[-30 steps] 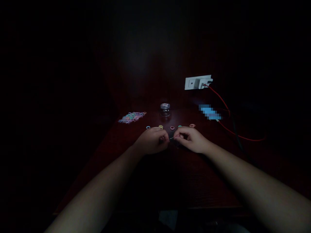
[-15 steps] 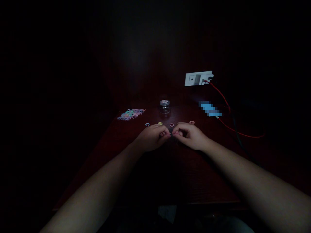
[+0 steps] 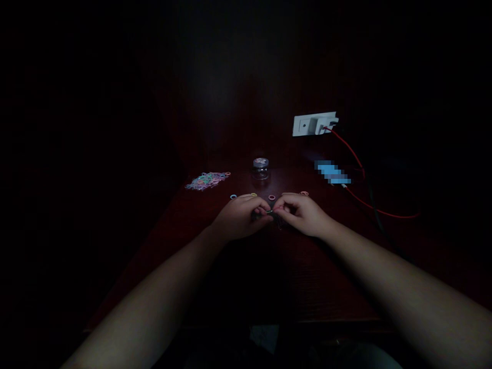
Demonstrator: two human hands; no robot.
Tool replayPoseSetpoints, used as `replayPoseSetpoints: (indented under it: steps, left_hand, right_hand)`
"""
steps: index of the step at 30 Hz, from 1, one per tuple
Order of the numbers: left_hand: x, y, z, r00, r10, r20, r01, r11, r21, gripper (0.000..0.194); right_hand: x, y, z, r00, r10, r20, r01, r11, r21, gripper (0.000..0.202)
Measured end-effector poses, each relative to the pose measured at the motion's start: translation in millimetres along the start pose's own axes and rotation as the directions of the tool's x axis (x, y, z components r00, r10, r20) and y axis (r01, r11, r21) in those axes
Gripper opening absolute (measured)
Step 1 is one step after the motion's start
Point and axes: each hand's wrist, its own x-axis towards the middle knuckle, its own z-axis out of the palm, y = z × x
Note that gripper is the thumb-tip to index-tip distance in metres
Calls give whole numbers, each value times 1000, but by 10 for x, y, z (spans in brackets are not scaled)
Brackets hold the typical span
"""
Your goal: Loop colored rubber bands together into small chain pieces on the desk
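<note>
My left hand (image 3: 245,218) and my right hand (image 3: 300,214) meet fingertip to fingertip above the table. Between them is a small greenish elastic band (image 3: 269,211), mostly covered by fingers. The right thumb and forefinger pinch one end; the left fingers are curled round the other, thumb slightly lower. Just beyond the hands lie a blue hair tie (image 3: 233,197), a yellow hair tie (image 3: 253,195), a pink hair tie (image 3: 272,197) and an orange-pink hair tie (image 3: 304,193). Some thin strands (image 3: 280,224) show dimly beneath the fingers.
A pile of colourful hair ties (image 3: 207,181) lies at the back left of the dark red table (image 3: 277,277). Behind the hands stands a clear lidded jar (image 3: 260,169). To the right are a blurred blue device (image 3: 332,172), a red cable (image 3: 348,146) and a wall socket (image 3: 303,125).
My left thumb and forefinger have parted slightly, and more of the greenish band shows between the hands. Both arms stay nearly in place.
</note>
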Motion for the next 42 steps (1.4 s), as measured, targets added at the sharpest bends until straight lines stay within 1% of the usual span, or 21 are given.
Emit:
replayPoseSetpoints:
  steps: [5,11,16,25,35,39,42]
  left_hand:
    - [2,-15,13,999,44,-10,-44,999,19,9]
    - [4,-1,-8,999,43,-6,-43,999,15,11]
    - [9,9,-10,999,44,21,-43,999,-13,11]
    - [3,-24,7,999,40,1,-40,999,37,12]
    - [-1,-10,8,998,49,-38,-50,999,-4,12]
    - [7,-2,-1,998,59,-33,-59,998,7,13]
    - [11,-3,-6,997,78,-25,-77,997,10,13]
  right_hand:
    - [-7,8,5,1000,-8,13,8,1000,-4,14]
    - [0,4,11,1000,-15,16,15,1000,-2,12]
    - [5,-12,9,999,-11,32,11,1000,5,11]
    - [-4,-24,13,998,-2,58,2,1000,4,11]
    - [-2,-22,16,998,9,63,-10,1000,7,10]
    - [-6,-10,21,996,34,77,-38,998,53,12]
    - [-1,-13,23,997,14,73,-16,999,32,11]
